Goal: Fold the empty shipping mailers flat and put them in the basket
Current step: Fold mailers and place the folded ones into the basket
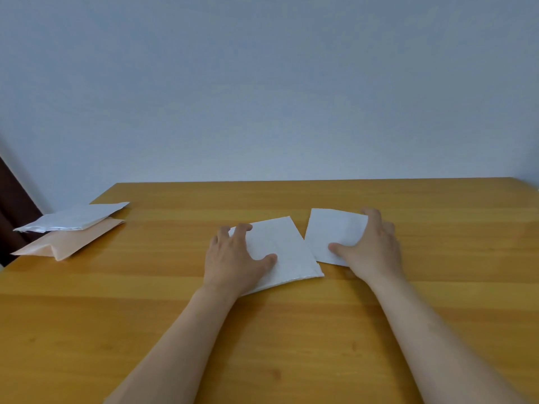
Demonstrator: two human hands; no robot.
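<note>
No readable text, labels, brands or numbers anywhere. The white mailer (287,252) under my left hand (233,258) is blank, same for the smaller white mailer (335,234) at 3 o'clock under my right hand (373,249). Silver mailer (73,218) and peach mailer (70,242) at 9 o'clock: no print visible.

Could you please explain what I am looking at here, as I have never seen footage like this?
There is no machine: one camera worn on a person's head looks down at their two bare hands over a wooden table. The left hand presses flat on a larger white mailer. The right hand rests on a smaller white mailer beside it, thumb on top; neither is lifted. At the far left corner lies a silver mailer on top of a peach mailer. No basket is in view.
</note>
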